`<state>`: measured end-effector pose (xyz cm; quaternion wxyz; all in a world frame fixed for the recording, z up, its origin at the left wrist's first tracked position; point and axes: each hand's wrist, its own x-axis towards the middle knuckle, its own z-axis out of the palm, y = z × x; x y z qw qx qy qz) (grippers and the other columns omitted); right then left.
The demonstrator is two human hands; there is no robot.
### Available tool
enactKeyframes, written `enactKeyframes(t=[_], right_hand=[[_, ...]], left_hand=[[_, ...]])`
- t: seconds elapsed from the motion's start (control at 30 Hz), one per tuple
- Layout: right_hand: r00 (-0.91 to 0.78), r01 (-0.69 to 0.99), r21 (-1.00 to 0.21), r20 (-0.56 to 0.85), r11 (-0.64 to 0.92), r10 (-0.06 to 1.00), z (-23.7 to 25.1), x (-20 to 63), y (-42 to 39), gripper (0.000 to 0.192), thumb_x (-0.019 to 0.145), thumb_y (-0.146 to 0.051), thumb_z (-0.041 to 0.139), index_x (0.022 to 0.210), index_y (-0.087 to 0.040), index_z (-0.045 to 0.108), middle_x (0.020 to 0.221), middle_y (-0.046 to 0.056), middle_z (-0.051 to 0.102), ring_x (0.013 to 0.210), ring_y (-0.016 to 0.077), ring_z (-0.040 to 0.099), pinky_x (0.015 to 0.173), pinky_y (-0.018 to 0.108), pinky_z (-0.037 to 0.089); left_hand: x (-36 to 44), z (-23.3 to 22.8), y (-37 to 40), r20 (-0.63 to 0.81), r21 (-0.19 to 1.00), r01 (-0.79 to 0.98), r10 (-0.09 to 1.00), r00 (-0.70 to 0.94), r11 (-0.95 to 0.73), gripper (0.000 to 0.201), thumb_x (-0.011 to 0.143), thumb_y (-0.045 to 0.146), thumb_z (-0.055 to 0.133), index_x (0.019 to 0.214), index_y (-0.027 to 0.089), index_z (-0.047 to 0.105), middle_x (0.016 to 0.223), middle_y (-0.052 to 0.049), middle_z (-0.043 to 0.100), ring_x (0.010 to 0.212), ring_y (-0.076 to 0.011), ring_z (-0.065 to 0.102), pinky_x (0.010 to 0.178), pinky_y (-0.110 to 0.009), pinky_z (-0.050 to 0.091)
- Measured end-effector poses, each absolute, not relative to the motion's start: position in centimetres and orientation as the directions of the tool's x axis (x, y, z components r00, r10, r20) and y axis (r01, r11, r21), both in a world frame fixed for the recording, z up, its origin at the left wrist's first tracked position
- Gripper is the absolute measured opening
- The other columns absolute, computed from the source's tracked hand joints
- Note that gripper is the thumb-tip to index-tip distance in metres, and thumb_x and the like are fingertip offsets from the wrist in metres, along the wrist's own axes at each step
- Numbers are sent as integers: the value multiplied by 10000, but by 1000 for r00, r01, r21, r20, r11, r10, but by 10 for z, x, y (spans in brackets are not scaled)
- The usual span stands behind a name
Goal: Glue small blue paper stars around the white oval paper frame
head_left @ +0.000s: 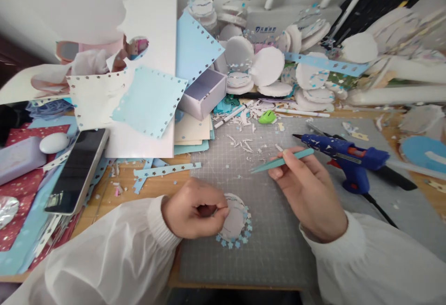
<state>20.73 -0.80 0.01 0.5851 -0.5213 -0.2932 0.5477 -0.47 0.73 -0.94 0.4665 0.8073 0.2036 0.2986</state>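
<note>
A wooden table (pixel 104 202) spreads beneath and around the hands, a grey cutting mat (pixel 278 249) covering it under them; beyond them a white wall (pixel 52 3) rises; soft, even light.

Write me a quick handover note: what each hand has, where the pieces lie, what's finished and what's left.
Left hand: fingers curled, pinching the edge of the white paper disc on the grey cutting mat.
Right hand: holding teal tweezers, tips pointing left, above the mat.
Done: blue star cutouts line the disc's lower and right rim.
Left: the rest of the rim, as far as visible, has no stars.
Blue glue gun lies beside the right hand; phone at far left.
</note>
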Motion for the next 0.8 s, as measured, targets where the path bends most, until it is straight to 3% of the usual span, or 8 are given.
enactKeyframes(t=[0.2, 0.33, 0.57, 0.8], right_hand=[[68, -358, -907, -264, -223, 962, 1, 206, -10, 153, 777, -348, 654, 759, -221, 570, 733, -16, 579, 580, 95, 520, 551, 256, 444], [-60, -266, -923, -273, -279, 960, 1, 204, -15, 164, 783, -363, 650, 776, -214, 583, 730, -11, 598, 553, 94, 530, 547, 263, 448], [-76, -128, -952, -271, -279, 960, -1, 206, -17, 198, 787, -388, 641, 786, -201, 578, 696, -5, 585, 538, 100, 519, 531, 259, 428], [-135, -143, -940, -291, -309, 947, -1, 203, -17, 208, 806, -386, 622, 776, -189, 562, 663, -23, 562, 523, 84, 493, 551, 252, 404]], left_hand=[[-4, -9, 7, 298, 868, 57, 609, 735, -493, 205, 801, 129, 521, 598, 150, 501, 463, 54, 353, 423, -71, 296, 432, -211, 260], [-4, -7, 7, 288, 869, 66, 610, 738, -490, 226, 816, 151, 505, 590, 156, 495, 454, 52, 345, 421, -79, 294, 432, -212, 266], [-4, -8, 7, 316, 868, 36, 607, 729, -495, 201, 802, 133, 523, 603, 153, 509, 453, 56, 344, 424, -75, 287, 436, -221, 267], [-5, -10, 6, 302, 882, 25, 604, 738, -471, 177, 778, 102, 543, 611, 149, 508, 472, 59, 335, 443, -73, 285, 454, -221, 262]])
